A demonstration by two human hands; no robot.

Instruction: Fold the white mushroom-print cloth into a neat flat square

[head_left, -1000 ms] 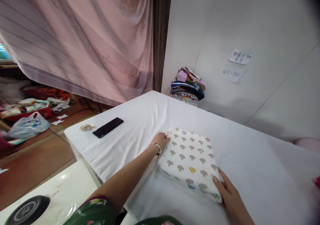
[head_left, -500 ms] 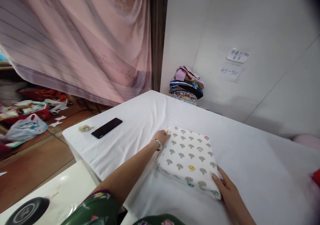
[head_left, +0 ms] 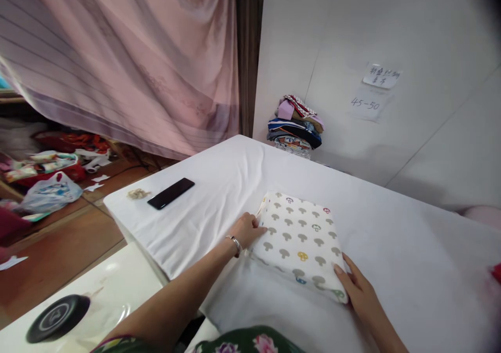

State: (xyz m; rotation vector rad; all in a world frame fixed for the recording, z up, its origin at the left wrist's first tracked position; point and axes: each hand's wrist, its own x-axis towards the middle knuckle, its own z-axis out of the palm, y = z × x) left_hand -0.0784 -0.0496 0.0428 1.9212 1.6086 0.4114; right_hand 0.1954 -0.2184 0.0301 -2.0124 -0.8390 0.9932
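A folded white cloth printed with grey mushrooms and a few coloured ones lies flat in front of me on the white-covered table. At its left edge, my left hand, with a bracelet at the wrist, pinches the layers; its thumb lies on the top and the other fingers are partly hidden. My right hand grips the near right edge, thumb on the printed side and fingers along the edge.
A black phone and a small beige bundle lie on the table's left. Beyond the far edge, a stack of folded cloths stands by the wall. Nearer me, a black round object rests on a white surface. A pink curtain hangs behind.
My left hand has slid toward me along the cloth's left edge. My right hand keeps its hold on the right edge. The view has shifted slightly.
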